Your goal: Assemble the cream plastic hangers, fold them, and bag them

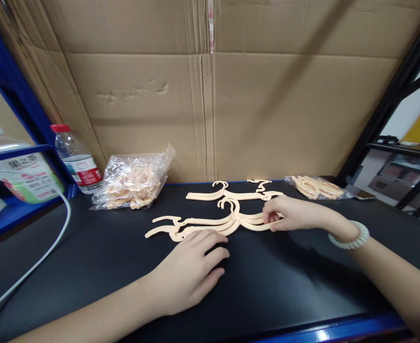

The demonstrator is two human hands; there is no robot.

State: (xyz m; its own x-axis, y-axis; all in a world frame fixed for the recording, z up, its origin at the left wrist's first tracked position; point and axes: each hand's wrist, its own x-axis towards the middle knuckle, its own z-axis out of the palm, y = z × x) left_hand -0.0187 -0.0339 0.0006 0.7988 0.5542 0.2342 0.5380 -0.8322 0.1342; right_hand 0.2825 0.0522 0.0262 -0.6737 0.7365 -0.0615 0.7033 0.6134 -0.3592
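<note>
Head view: the right hand pinches the end of a stack of cream hangers lying flat on the black worktop. The left hand rests open, palm down, fingertips just beside the stack's near edge. Beyond both hands lie more hangers; further left of the left hand, a plastic bag and a bottle

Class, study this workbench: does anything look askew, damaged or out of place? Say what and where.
The hangers pinched by the right hand lie fanned, left ends splayed, not stacked flush. The cardboard behind has a crumpled dent, upper left. A white cable trails over the table at left. Nothing spilled.
</note>
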